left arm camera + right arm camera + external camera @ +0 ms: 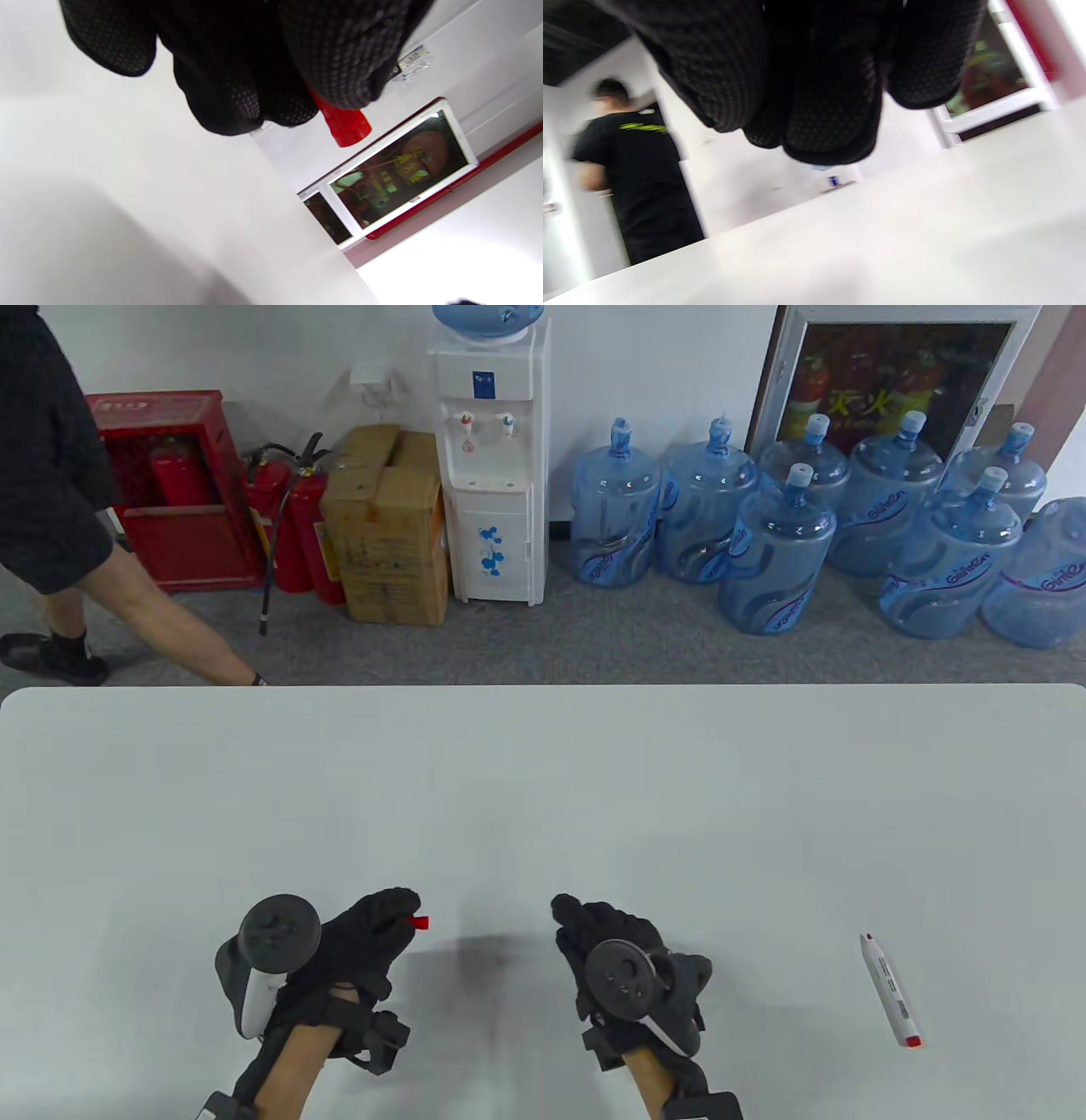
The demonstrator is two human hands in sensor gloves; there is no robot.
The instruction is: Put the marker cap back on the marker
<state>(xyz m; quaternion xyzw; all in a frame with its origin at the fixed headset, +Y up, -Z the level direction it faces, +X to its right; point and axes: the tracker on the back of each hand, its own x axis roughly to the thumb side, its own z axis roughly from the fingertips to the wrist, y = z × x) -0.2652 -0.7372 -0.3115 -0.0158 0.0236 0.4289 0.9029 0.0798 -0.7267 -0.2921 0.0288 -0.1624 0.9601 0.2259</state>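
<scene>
My left hand point(397, 913) pinches a small red marker cap point(417, 922) at its fingertips, a little above the table, with the cap's end sticking out to the right. In the left wrist view the cap point(345, 125) pokes out from under the gloved fingers point(237, 84). The marker point(889, 991), white with a red rear end, lies uncapped on the table at the right, tip pointing away. My right hand point(585, 923) hovers at the centre, well left of the marker. Its fingers point(831, 106) are loosely curled and hold nothing.
The white table point(543, 780) ends at its far edge point(543, 687). Beyond it stand water bottles point(776, 560), a water dispenser point(496, 466), a cardboard box point(386, 526) and fire extinguishers point(293, 526). A person point(59, 492) walks at the far left.
</scene>
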